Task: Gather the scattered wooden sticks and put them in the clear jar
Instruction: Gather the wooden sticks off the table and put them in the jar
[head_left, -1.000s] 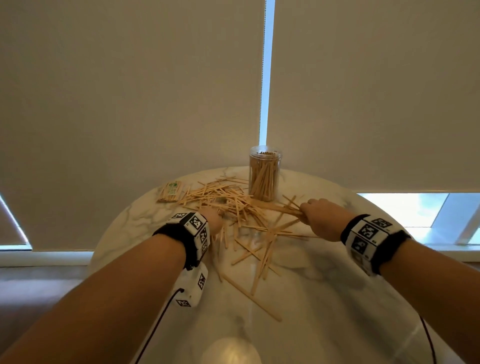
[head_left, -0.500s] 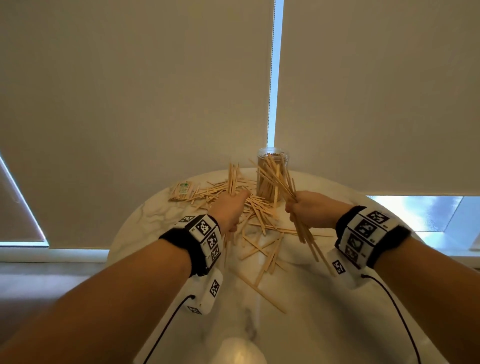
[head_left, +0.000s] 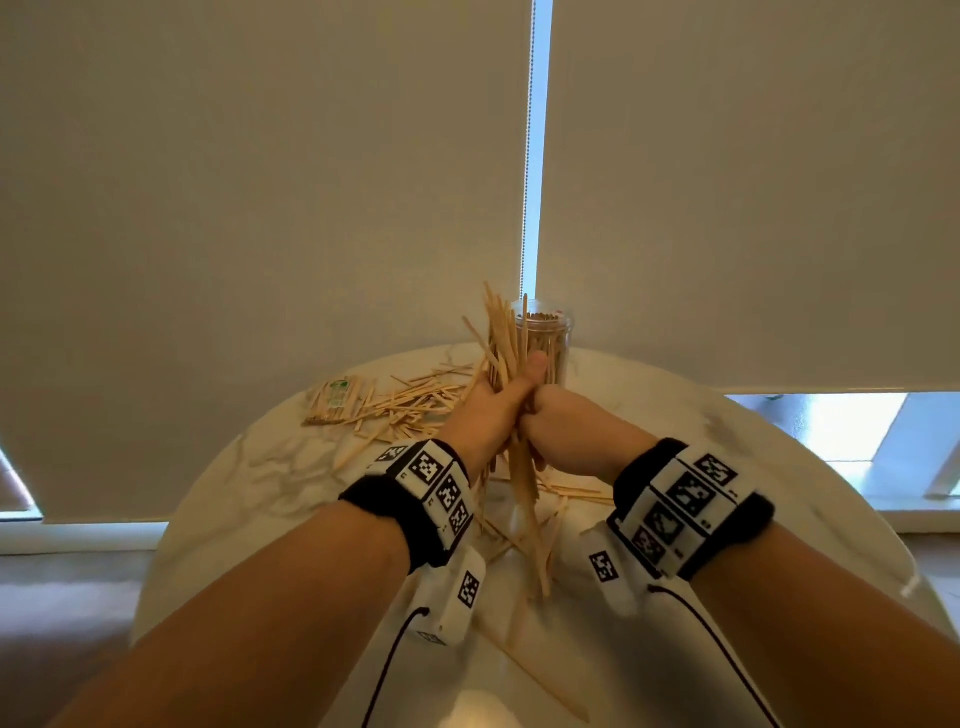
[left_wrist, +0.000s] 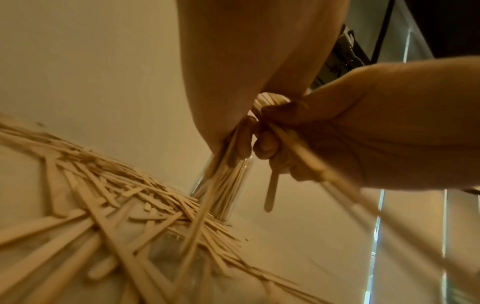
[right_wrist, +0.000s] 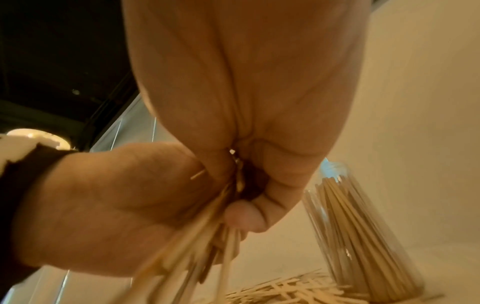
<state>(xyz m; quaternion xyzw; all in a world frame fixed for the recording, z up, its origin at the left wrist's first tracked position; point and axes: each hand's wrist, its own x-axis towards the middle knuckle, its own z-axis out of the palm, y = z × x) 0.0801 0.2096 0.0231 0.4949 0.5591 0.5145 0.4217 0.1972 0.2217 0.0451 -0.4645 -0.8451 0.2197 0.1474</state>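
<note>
Both forearms reach forward and converge, the left hand (head_left: 493, 410) and right hand (head_left: 566, 431) pressed against each other at the knuckles above the table. The left hand's fingers curl around a bundle of wooden sticks (head_left: 511, 343), thumb pointing up along it. The right hand's grip is a closed fist around the same bundle lower down, its fingers (left_wrist: 267, 146) folded tight over the sticks. Each wrist wears a black band with white marker blocks, and a white camera unit with a black cable hangs beneath each wrist. Both palms face inward toward one another
</note>
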